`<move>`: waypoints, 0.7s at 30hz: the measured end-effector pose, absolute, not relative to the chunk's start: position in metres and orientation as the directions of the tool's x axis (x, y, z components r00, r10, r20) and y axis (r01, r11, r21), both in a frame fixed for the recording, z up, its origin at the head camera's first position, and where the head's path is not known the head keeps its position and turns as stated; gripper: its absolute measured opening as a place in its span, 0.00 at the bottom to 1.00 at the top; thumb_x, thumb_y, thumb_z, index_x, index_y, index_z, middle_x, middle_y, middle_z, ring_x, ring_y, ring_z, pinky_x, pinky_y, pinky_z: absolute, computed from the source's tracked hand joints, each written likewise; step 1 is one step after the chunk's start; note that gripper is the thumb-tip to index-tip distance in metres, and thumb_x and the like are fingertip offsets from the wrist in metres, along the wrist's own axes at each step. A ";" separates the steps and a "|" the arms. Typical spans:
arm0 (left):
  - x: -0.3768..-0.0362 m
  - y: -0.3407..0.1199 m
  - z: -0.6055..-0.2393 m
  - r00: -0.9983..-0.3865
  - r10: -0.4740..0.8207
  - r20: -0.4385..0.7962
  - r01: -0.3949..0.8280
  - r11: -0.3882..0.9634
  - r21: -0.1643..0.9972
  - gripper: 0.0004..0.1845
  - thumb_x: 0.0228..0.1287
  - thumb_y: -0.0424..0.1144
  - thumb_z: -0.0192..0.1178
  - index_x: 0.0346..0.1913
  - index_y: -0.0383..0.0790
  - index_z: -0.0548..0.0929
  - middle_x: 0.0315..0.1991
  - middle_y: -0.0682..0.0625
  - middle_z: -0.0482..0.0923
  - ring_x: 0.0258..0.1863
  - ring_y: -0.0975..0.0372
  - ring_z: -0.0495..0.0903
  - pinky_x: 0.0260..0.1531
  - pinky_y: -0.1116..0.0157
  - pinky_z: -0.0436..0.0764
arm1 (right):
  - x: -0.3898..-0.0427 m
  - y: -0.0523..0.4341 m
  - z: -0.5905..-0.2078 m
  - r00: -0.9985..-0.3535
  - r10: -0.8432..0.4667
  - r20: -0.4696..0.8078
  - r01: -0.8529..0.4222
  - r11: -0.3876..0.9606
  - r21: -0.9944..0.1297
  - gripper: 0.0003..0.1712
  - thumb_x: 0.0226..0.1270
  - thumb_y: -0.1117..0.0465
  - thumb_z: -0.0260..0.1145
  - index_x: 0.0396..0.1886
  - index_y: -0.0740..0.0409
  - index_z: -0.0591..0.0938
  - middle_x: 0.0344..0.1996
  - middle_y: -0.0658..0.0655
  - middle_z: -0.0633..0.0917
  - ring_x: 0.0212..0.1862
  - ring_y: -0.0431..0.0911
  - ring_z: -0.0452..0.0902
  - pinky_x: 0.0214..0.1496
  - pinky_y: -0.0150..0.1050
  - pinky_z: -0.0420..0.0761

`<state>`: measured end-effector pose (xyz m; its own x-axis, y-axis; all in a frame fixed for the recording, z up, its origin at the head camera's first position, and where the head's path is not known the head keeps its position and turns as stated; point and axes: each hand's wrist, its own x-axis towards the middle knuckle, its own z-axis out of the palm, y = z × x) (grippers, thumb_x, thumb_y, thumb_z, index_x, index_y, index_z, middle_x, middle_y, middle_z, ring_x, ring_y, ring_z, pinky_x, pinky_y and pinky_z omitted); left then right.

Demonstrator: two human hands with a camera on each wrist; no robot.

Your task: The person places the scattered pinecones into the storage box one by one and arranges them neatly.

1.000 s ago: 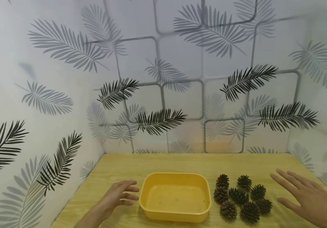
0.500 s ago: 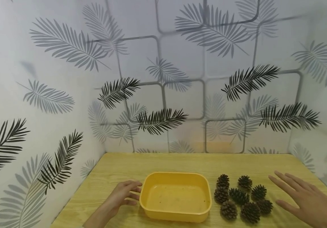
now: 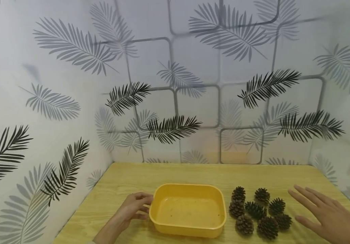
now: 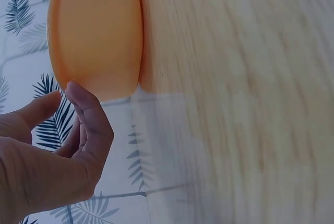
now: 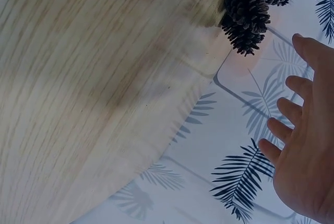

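Observation:
An empty yellow plastic tub (image 3: 188, 230) stands on the wooden table (image 3: 123, 179), near the front edge. My left hand (image 3: 139, 203) lies at the tub's left end with its fingers loosely curled. The fingertips (image 3: 147, 200) reach the rim, and nothing is gripped. In the left wrist view, that left hand (image 4: 68, 130) sits just short of the tub (image 4: 96, 31). Several dark pine cones (image 3: 258, 212) lie in a cluster right of the tub. My right hand (image 3: 312, 205) hovers flat, fingers spread, just right of the cones. The right wrist view shows the right hand (image 5: 305, 145) with pine cones (image 5: 245, 12) beyond its fingertips.
Walls papered with a leaf pattern (image 3: 175, 101) close the table in at the left, back and right. Bare wood stretches behind the tub and the cones.
My left hand has slid right across the table until its fingers reach the tub's left rim. The right hand has barely moved. The tub and the cones lie as before.

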<state>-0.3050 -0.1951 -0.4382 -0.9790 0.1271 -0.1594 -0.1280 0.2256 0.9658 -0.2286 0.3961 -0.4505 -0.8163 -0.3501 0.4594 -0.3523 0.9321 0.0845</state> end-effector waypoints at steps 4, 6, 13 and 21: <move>-0.305 -0.193 -0.440 -0.979 0.127 -0.160 -0.134 0.188 0.973 0.24 0.73 0.41 0.67 0.62 0.26 0.79 0.49 0.40 0.82 0.34 0.58 0.84 0.29 0.68 0.89 | -0.228 0.395 -0.452 -0.818 -0.348 0.458 -0.354 0.932 0.075 0.57 0.62 0.41 0.76 0.85 0.34 0.56 0.70 0.62 0.74 0.64 0.65 0.71 0.59 0.71 0.74; -0.305 -0.192 -0.440 -0.980 0.123 -0.159 -0.137 0.174 0.975 0.23 0.72 0.38 0.67 0.62 0.26 0.79 0.48 0.40 0.82 0.34 0.58 0.84 0.27 0.69 0.88 | -0.228 0.395 -0.452 -0.807 -0.356 0.470 -0.362 0.929 0.082 0.58 0.60 0.41 0.77 0.85 0.34 0.56 0.69 0.63 0.75 0.63 0.64 0.71 0.59 0.70 0.74; -0.304 -0.193 -0.441 -0.984 0.122 -0.129 -0.107 0.166 0.980 0.22 0.71 0.36 0.67 0.61 0.25 0.79 0.45 0.41 0.81 0.33 0.58 0.83 0.27 0.70 0.87 | -0.229 0.395 -0.456 -0.786 -0.385 0.483 -0.376 0.919 0.120 0.60 0.58 0.41 0.79 0.85 0.36 0.55 0.69 0.63 0.76 0.62 0.64 0.73 0.58 0.66 0.76; -0.307 -0.190 -0.440 -0.983 0.146 -0.109 -0.083 0.178 0.981 0.23 0.72 0.38 0.66 0.62 0.25 0.78 0.47 0.39 0.82 0.34 0.58 0.83 0.29 0.69 0.89 | -0.228 0.397 -0.456 -0.816 -0.360 0.452 -0.344 0.931 0.120 0.58 0.62 0.41 0.76 0.85 0.36 0.53 0.69 0.63 0.74 0.62 0.65 0.72 0.55 0.71 0.77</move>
